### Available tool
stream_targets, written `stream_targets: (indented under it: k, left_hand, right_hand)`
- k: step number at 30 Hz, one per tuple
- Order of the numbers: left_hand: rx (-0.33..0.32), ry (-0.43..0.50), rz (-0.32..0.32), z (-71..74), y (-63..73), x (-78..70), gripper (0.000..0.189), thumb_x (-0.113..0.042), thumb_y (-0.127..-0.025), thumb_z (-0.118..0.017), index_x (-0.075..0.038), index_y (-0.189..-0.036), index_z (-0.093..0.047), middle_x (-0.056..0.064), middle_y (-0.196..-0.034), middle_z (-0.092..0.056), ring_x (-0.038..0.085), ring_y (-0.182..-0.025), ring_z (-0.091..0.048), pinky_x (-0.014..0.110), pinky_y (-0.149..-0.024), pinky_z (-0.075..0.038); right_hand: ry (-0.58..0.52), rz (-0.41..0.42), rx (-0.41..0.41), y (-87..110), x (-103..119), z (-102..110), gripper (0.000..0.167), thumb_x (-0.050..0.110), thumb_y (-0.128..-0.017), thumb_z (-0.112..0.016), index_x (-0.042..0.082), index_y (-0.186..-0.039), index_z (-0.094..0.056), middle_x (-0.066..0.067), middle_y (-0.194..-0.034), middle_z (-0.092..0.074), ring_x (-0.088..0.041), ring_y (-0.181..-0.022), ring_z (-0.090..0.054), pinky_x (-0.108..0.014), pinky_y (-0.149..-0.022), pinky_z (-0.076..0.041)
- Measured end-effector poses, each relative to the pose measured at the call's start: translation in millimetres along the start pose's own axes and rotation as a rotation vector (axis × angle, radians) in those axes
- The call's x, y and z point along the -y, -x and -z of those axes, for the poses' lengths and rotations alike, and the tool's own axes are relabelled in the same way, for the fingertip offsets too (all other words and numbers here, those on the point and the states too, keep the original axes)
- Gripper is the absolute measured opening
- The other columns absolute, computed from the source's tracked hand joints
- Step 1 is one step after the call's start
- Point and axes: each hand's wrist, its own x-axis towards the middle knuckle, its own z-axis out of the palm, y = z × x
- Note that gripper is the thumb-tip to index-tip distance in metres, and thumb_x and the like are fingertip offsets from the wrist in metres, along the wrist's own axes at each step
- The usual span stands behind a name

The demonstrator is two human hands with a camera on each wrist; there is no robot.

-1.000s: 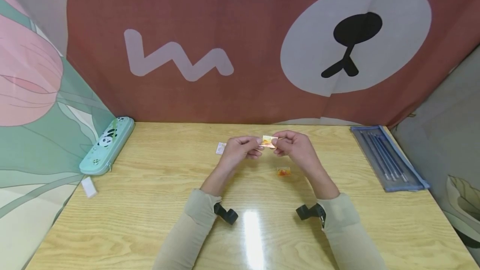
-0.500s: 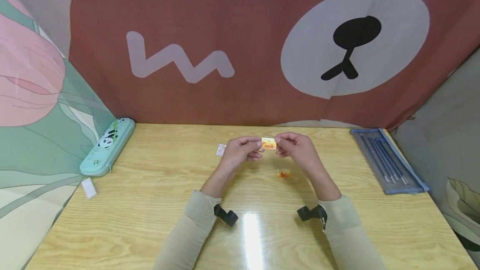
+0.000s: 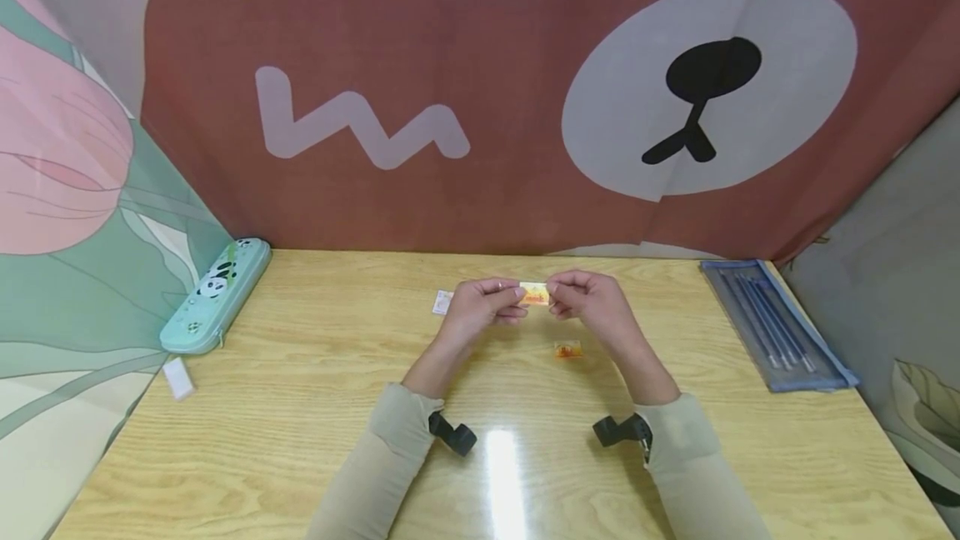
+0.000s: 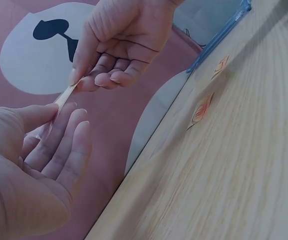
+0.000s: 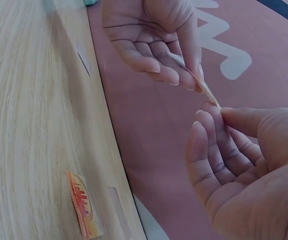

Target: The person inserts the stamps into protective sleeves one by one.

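Note:
Between the two hands in the head view is a small, flat, yellow-and-orange printed wrapper [image 3: 535, 294]. My left hand [image 3: 480, 307] pinches its left end between thumb and index finger. The right hand [image 3: 591, 300] pinches its right end in the same way. Both wrist views show the wrapper [image 4: 64, 96] almost edge-on, very thin, raised above the table. A whitish bit [image 5: 176, 60] shows by the fingers of the left hand in the right wrist view. On the table, below the right hand, lies an orange-and-yellow packet [image 5: 84, 205] with a serrated edge.
A small pale printed piece [image 3: 441, 302] lies beside the left hand. At the left edge are a mint panda pencil case [image 3: 213, 298] and a white block [image 3: 178, 377]. A blue mesh pouch [image 3: 776, 327] with several pencils lies at the right. A printed cloth stands behind.
The right thumb has drawn back toward the wrapper's right edge, so more of its print shows. Both hands stay close together, and the head view has tilted slightly upward.

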Motion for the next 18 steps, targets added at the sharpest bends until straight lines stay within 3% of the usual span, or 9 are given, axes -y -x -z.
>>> stream_targets:
  k: [4,12,18]
  left_hand:
    - [0.004,-0.005,0.006,-0.3,-0.8,2.7,0.026,-0.010,-0.093,-0.073,0.005,-0.114,-0.073,0.017,-0.095,-0.078,0.012,-0.071,-0.076,0.034,-0.074,-0.065]
    - [0.012,-0.028,0.014,-2.1,-0.3,4.5,0.026,-0.009,-0.093,-0.072,0.005,-0.115,-0.072,0.015,-0.096,-0.078,0.012,-0.071,-0.075,0.045,-0.083,-0.063]
    - [-0.002,-0.012,0.012,-1.9,-0.2,3.3,0.027,-0.010,-0.093,-0.072,0.006,-0.116,-0.072,0.017,-0.096,-0.078,0.012,-0.069,-0.075,0.040,-0.078,-0.064]
  right_hand:
    - [-0.013,-0.005,-0.004,-0.1,-1.6,-1.9,0.030,0.021,-0.099,-0.067,-0.004,-0.115,-0.070,-0.003,-0.084,-0.071,-0.010,-0.075,-0.070,-0.032,-0.075,-0.064]
    - [-0.032,-0.016,-0.001,2.9,-1.1,-8.1,0.031,0.020,-0.099,-0.067,-0.005,-0.118,-0.070,-0.004,-0.086,-0.074,-0.010,-0.075,-0.072,-0.037,-0.078,-0.065]
    - [-0.025,-0.012,0.023,2.5,-0.8,-6.3,0.032,0.021,-0.100,-0.066,-0.004,-0.121,-0.069,-0.008,-0.092,-0.075,-0.012,-0.077,-0.073,-0.032,-0.076,-0.064]
